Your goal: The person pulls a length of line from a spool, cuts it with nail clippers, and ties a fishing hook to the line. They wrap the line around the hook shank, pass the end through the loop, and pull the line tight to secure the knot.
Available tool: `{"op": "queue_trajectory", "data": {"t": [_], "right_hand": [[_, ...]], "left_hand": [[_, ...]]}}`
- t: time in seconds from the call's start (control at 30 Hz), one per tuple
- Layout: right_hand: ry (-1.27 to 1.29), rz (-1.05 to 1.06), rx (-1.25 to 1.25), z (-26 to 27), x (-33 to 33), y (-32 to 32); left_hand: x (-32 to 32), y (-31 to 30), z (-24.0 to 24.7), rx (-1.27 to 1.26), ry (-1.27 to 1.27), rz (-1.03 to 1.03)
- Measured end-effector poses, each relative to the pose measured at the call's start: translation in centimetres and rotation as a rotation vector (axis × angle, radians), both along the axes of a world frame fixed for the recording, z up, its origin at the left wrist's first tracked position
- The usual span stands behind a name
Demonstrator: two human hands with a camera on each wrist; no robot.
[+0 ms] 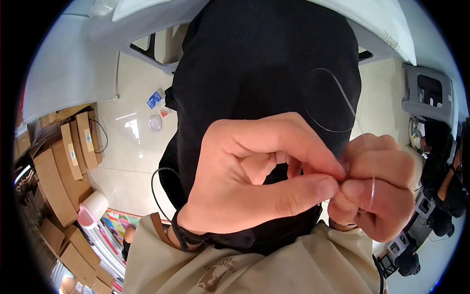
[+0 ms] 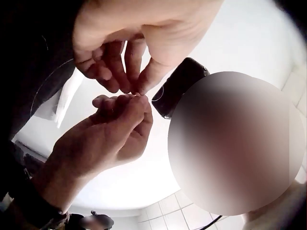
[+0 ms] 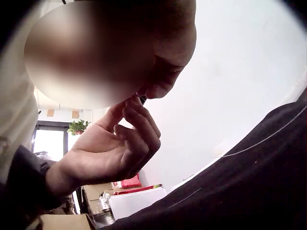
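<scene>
A thin, clear line point(image 1: 345, 96) makes a loose loop over the black cloth and runs down past the right hand. My left hand point(image 1: 249, 171) pinches between thumb and index fingertip, with its other fingers curved behind. Right against those tips, my right hand point(image 1: 379, 183) is curled, its thumb and index finger pinching at the same spot. A tiny dark bit shows where the fingertips meet; I cannot tell what it is. In the left wrist view, a short curve of line point(image 2: 161, 95) stands out beside the joined fingertips. The right wrist view shows line point(image 3: 261, 141) trailing over dark cloth.
Black cloth point(image 1: 269, 59) covers the lap below the hands. Grey stools point(image 1: 428, 93) stand at the right, with people beyond. Cardboard boxes point(image 1: 56, 176) and a pink-rimmed bin point(image 1: 93, 209) are at the left. Small packets point(image 1: 154, 100) lie on the tiled floor.
</scene>
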State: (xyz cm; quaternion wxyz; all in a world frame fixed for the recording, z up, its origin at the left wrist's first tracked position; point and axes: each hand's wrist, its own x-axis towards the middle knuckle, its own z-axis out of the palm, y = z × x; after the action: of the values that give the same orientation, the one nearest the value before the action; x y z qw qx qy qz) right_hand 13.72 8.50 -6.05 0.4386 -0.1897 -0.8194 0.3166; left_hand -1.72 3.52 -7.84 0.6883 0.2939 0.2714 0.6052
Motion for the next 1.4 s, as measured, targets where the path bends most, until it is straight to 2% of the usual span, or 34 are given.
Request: {"op": "queue_trajectory", "data": {"t": [0.1,0.23,0.37,0.53,0.7,0.97,1.23,1.37,1.4], "right_hand": [[0.026,0.041,-0.070,0.1,-0.1,0.3],[0.081,0.167,-0.257,-0.1,0.3,1.0],[0.284,0.154,-0.567,-0.9,0.1,0.2],[0.530,0.155,-0.850,-1.4,-0.8,-0.4],[0.588,0.189,-0.926,-1.6,-0.9,-0.6],[0.663,0.216,-1.026,-1.3,-0.4,-0.8],[0.953,0.526,-1.062,-2.7,-0.6,-0.8],[1.052,0.694,-1.101,-2.5,-1.2,-0.5],[1.036,0.675,-1.098,-2.4,-1.2,-0.6]], "left_hand": [[0.2,0.1,-0.3,0.059,-0.015,0.019],[0.7,0.1,0.1,0.123,0.131,0.098],[1.0,0.2,0.3,0.213,0.326,0.165],[1.4,0.0,0.1,0.187,0.330,0.205],[2.1,-0.4,0.8,0.005,0.245,0.281],[1.3,-0.2,0.3,-0.004,0.115,0.237],[1.4,-0.5,0.0,-0.025,-0.137,0.143],[1.4,-0.6,0.0,-0.040,-0.122,0.096],[1.4,-0.6,0.1,-0.049,-0.129,0.095]]}}
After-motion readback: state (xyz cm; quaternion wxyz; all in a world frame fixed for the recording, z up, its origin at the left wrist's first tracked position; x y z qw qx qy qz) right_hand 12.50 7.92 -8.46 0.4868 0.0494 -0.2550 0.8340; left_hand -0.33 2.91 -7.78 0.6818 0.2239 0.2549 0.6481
